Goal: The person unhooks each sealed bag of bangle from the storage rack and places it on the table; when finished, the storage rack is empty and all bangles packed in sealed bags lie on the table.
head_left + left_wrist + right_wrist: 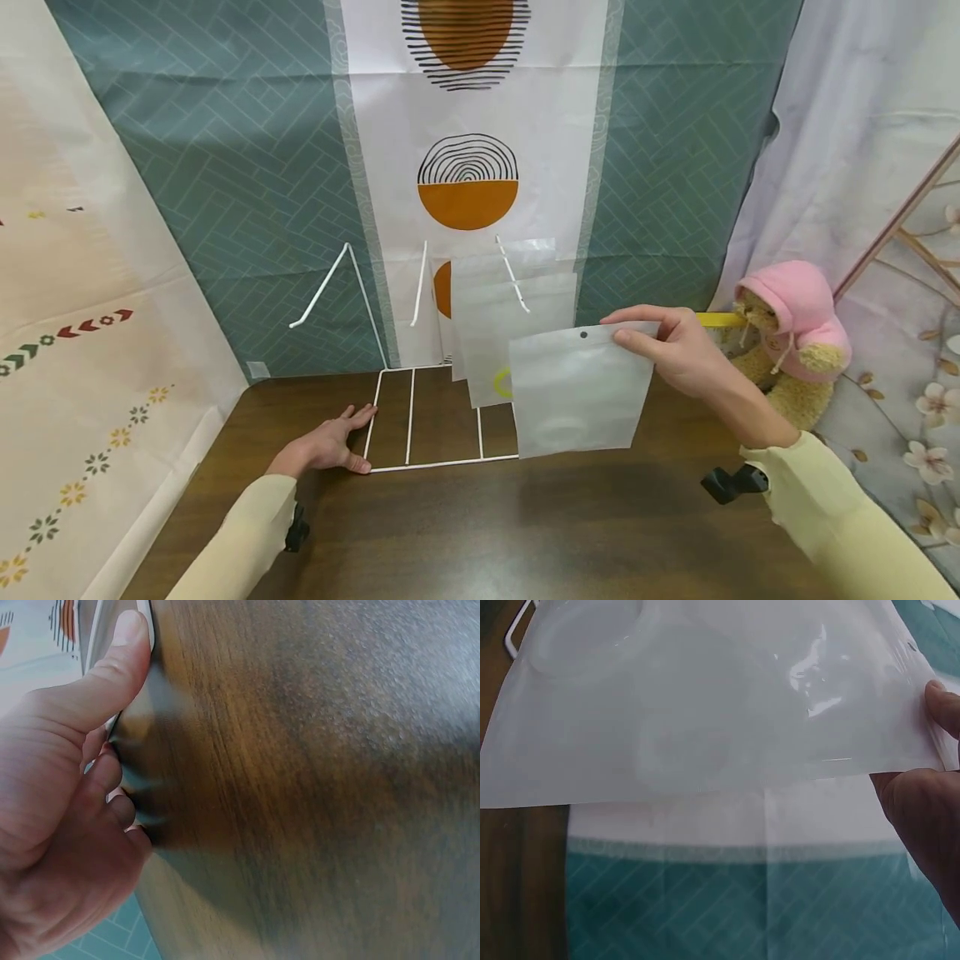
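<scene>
One bag (pixel 577 387), frosted white, at four o'clock in the head view, held up before the front edge of the rack (pixel 446 463); a small dark hole at twelve o'clock on the bag, a faint round outline near six. One right hand (pixel 671 346), at three o'clock, pinching the bag's two o'clock corner, with thumb on the near face and fingers behind. One left hand (pixel 330 443), toward eight o'clock, spread flat rather than clenched, resting at the rack's nine o'clock rail, with thumb at the seven o'clock corner. One rack, white wire, on a brown table (pixel 525 533), with three slanting hooks (pixel 507 265). Two or more hung bags (pixel 517 350), near the clock's centre, at the rightmost hook; yellow curve low on the foremost, partly covered in view by the held bag; contact between the two impossible to tell. One bear (pixel 802 333), pink-hooded, at three o'clock beyond the right hand. One yellow-edged thing (pixel 720 319), just beside the bear, mostly hidden. One cloth (pixel 562 125), teal and white with orange half-discs, at twelve o'clock.
</scene>
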`<state>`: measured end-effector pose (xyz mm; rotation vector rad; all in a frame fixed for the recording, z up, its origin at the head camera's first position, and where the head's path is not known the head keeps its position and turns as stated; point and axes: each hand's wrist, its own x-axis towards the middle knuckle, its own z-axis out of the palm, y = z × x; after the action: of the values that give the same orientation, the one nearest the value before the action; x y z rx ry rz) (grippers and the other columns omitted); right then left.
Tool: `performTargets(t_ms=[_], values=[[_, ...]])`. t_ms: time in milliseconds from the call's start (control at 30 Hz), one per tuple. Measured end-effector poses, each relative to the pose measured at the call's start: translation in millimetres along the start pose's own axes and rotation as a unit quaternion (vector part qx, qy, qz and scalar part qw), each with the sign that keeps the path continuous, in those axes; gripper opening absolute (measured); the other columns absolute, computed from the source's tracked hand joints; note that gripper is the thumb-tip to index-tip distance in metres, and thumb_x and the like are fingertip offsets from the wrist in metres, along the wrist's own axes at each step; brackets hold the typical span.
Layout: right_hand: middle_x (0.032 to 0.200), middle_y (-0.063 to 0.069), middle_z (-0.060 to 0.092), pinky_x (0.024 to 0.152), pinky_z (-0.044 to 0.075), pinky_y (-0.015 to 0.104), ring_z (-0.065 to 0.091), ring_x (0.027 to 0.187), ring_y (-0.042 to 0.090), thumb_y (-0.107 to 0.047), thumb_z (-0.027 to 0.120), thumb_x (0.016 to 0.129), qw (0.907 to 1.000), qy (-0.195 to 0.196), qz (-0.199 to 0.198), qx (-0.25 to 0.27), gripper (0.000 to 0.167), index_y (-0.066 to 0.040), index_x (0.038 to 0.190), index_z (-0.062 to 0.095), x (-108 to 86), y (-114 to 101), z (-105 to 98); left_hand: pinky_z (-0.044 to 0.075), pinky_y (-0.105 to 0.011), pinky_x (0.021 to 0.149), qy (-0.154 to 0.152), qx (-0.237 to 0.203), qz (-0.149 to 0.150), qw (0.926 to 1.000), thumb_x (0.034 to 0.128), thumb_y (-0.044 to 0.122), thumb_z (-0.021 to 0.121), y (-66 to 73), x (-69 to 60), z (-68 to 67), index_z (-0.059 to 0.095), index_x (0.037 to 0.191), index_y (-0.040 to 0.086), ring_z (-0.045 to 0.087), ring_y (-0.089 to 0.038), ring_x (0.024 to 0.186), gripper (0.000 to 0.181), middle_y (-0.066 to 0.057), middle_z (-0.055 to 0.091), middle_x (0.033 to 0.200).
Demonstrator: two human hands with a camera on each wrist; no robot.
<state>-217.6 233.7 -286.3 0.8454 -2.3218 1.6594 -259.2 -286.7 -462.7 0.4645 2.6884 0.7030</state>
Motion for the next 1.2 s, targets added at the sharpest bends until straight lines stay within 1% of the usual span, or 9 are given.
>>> performTargets(t_ms=[200, 300, 433, 700, 767, 833, 933, 1067, 1200], values=[[0.105, -0.007, 0.072, 0.055, 0.045, 0.028, 0.059, 0.079, 0.013, -0.002, 0.064, 0.097, 0.9980, 0.015, 0.009, -0.060, 0.019, -0.004, 0.114, 0.073, -18.8, 11.6, -19.3, 0.024, -0.073, 0.104, 0.003, 0.007, 0.000, 1.0000, 0.0700, 0.033, 0.090, -4.1, -0.2, 0.4, 0.029, 0.157, 0.005, 0.019, -0.061, 0.139, 0.110, -0.037, 0.017, 0.156], [0.105, -0.007, 0.070, 0.056, 0.046, 0.027, 0.058, 0.080, 0.012, -0.001, 0.064, 0.097, 0.9970, 0.024, 0.015, -0.072, 0.020, -0.004, 0.114, 0.074, -30.0, 18.1, -28.8, 0.023, -0.073, 0.104, 0.002, 0.005, -0.001, 1.0000, 0.0700, 0.034, 0.090, -5.4, -0.1, 1.1, 0.029, 0.157, 0.005, 0.018, -0.060, 0.140, 0.110, -0.036, 0.017, 0.157], [0.100, -0.007, 0.070, 0.054, 0.043, 0.027, 0.056, 0.074, 0.009, 0.002, 0.064, 0.096, 0.9968, 0.031, 0.025, -0.069, 0.022, -0.006, 0.114, 0.074, -45.1, 26.2, -41.5, 0.021, -0.074, 0.105, 0.000, 0.001, -0.005, 1.0000, 0.0702, 0.035, 0.090, -5.0, -0.2, 1.6, 0.028, 0.157, 0.006, 0.016, -0.059, 0.141, 0.110, -0.034, 0.017, 0.158], [0.109, -0.007, 0.071, 0.062, 0.051, 0.023, 0.062, 0.084, 0.006, 0.010, 0.058, 0.096, 0.9989, 0.021, 0.040, -0.015, 0.027, 0.000, 0.118, 0.071, -66.7, 35.5, -62.8, 0.023, -0.074, 0.103, 0.001, 0.001, -0.008, 1.0000, 0.0697, 0.033, 0.091, -0.7, -1.7, 0.6, 0.029, 0.157, 0.005, 0.018, -0.062, 0.138, 0.110, -0.039, 0.015, 0.156], [0.087, -0.006, 0.071, 0.049, 0.045, 0.022, 0.055, 0.061, 0.007, 0.012, 0.056, 0.096, 0.9991, 0.011, 0.040, 0.010, 0.029, -0.001, 0.118, 0.071, -69.6, 37.7, -67.1, 0.023, -0.074, 0.104, -0.001, 0.002, -0.008, 1.0000, 0.0702, 0.033, 0.090, -0.1, -1.8, 0.5, 0.029, 0.157, 0.005, 0.018, -0.062, 0.138, 0.110, -0.038, 0.015, 0.156], [0.066, -0.007, 0.062, 0.039, 0.039, 0.022, 0.042, 0.044, 0.011, 0.012, 0.054, 0.097, 0.9984, 0.003, 0.046, 0.034, 0.032, -0.005, 0.119, 0.072, -71.0, 40.1, -70.7, 0.023, -0.074, 0.104, 0.000, 0.005, -0.006, 1.0000, 0.0706, 0.034, 0.090, 0.1, -1.5, 0.4, 0.028, 0.157, 0.005, 0.019, -0.062, 0.138, 0.110, -0.038, 0.015, 0.156], [0.066, -0.008, 0.060, 0.038, 0.039, 0.022, 0.038, 0.040, 0.011, 0.011, 0.053, 0.098, 0.9970, -0.001, 0.061, 0.049, 0.033, -0.006, 0.120, 0.072, -68.9, 45.9, -74.6, 0.022, -0.074, 0.104, 0.000, 0.006, -0.008, 1.0000, 0.0707, 0.034, 0.090, -0.1, -1.1, 0.0, 0.028, 0.157, 0.005, 0.019, -0.063, 0.137, 0.110, -0.038, 0.015, 0.156], [0.108, -0.010, 0.070, 0.059, 0.054, 0.026, 0.064, 0.075, 0.007, 0.002, 0.058, 0.100, 0.9960, 0.020, 0.086, -0.015, 0.026, -0.006, 0.120, 0.072, -61.8, 58.0, -78.1, 0.022, -0.073, 0.104, -0.003, 0.010, -0.010, 0.9999, 0.0707, 0.035, 0.090, -1.1, -0.4, 0.0, 0.028, 0.157, 0.006, 0.019, -0.062, 0.138, 0.110, -0.037, 0.016, 0.157], [0.102, -0.015, 0.069, 0.044, 0.049, 0.032, 0.062, 0.064, 0.010, -0.010, 0.062, 0.101, 0.9907, 0.035, 0.116, -0.062, 0.022, -0.016, 0.119, 0.073, -52.3, 73.9, -81.6, 0.021, -0.073, 0.105, -0.005, 0.012, -0.010, 0.9999, 0.0707, 0.037, 0.089, -2.6, 0.9, 0.2, 0.028, 0.158, 0.007, 0.018, -0.062, 0.138, 0.111, -0.035, 0.016, 0.158]])
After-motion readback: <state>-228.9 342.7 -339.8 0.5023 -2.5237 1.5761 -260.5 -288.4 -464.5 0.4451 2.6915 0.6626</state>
